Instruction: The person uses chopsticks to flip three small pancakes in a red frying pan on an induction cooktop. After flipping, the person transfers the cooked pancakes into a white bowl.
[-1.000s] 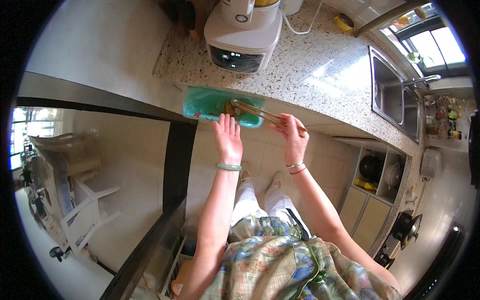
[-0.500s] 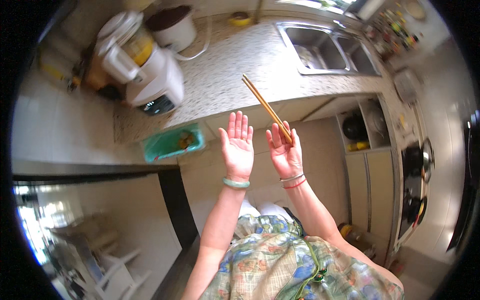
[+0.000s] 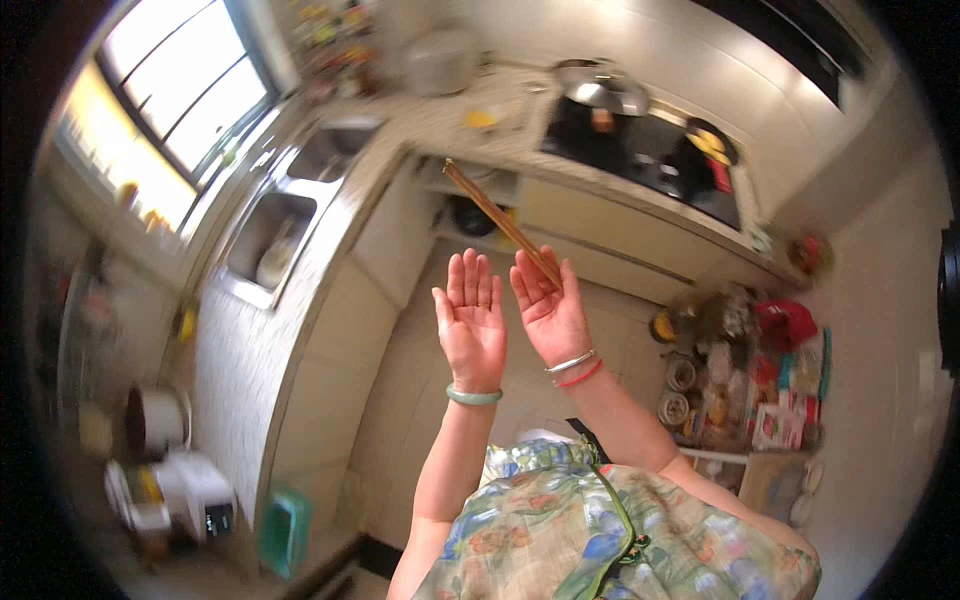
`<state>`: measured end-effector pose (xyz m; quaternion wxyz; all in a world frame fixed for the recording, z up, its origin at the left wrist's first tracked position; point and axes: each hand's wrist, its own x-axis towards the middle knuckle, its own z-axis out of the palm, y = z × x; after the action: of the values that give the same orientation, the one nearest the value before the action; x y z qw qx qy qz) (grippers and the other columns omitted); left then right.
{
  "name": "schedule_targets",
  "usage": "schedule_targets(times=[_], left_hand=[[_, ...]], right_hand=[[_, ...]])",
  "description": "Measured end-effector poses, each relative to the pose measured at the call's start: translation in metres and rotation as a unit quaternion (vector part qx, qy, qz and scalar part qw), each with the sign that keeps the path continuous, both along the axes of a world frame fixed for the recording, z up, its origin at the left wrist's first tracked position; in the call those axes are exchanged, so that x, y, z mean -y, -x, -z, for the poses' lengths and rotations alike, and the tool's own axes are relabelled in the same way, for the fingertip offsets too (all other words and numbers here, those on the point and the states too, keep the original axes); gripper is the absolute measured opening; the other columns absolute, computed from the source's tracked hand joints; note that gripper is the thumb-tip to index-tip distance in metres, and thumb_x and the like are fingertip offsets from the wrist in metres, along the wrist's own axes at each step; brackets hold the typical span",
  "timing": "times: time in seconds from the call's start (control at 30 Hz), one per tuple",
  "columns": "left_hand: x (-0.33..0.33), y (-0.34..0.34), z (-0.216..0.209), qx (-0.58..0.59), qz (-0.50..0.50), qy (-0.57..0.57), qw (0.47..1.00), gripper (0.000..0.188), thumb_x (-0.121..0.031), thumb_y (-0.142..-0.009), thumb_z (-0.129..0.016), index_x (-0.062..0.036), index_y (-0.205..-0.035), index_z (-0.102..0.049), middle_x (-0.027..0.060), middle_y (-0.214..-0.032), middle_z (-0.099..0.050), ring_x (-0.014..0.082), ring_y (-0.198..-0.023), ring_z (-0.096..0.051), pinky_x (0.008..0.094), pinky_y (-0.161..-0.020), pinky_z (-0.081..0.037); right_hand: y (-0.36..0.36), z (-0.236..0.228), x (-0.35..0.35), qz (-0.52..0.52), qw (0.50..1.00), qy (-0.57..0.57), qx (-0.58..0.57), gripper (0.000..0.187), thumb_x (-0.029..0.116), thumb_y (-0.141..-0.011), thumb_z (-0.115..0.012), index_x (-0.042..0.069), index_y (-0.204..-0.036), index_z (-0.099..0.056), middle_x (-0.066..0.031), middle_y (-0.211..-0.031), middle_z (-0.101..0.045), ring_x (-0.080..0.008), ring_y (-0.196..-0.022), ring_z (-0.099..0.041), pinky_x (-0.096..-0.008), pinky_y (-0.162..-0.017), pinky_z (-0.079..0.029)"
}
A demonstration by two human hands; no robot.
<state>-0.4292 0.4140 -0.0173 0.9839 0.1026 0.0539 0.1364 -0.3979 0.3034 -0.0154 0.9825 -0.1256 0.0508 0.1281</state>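
Palm up in front of me, my left hand [image 3: 473,335] is open with its fingers stretched out and holds nothing. A pale green bangle [image 3: 474,397] circles that wrist. Beside it, also palm up, my right hand [image 3: 555,320] keeps a pair of wooden chopsticks [image 3: 495,213] caught at the base of the thumb. The chopsticks slant up and to the left, away from the palm. A silver bangle [image 3: 571,362] and a red cord [image 3: 580,376] sit on the right wrist. The two hands are apart from each other.
A speckled counter [image 3: 235,370] runs along the left, with a double sink [image 3: 270,250] and a white blender [image 3: 190,492]. Ahead stands a black stove [image 3: 640,165] with a lidded pan. Jars and packages [image 3: 740,380] crowd the right. A green bin [image 3: 286,530] is at lower left.
My view has swung right, bringing the stove ahead and the sink to the left. Both hands keep their palm-up pose, and the chopsticks stay in my right hand.
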Motion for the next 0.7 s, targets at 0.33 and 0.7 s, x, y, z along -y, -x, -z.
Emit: schedule_targets(times=[0.33,0.7], left_hand=[[0.212,-0.120,-0.005,0.026,0.274,-0.007,0.961,0.054,-0.044,-0.108,-0.031,-0.0092,-0.148,-0.041,0.0062,-0.155,-0.041,0.0220,-0.145,-0.034,0.0408,-0.120,-0.024],[0.349,-0.250,0.005,-0.018,0.379,-0.009,0.925,0.054,-0.043,-0.108,-0.027,-0.0077,-0.145,-0.044,0.0081,-0.152,-0.045,0.0235,-0.141,-0.040,0.0417,-0.118,-0.029]], right_hand=[[-0.054,-0.002,0.206,0.307,0.952,0.001,-0.005,0.033,0.030,-0.106,-0.045,0.005,-0.123,-0.060,-0.0114,-0.123,-0.067,-0.0241,-0.122,-0.061,-0.0385,-0.108,-0.048],[-0.163,0.006,0.345,0.428,0.903,-0.008,-0.019,0.035,0.029,-0.107,-0.041,0.003,-0.119,-0.061,-0.0135,-0.124,-0.066,-0.0258,-0.121,-0.061,-0.0414,-0.108,-0.048]])
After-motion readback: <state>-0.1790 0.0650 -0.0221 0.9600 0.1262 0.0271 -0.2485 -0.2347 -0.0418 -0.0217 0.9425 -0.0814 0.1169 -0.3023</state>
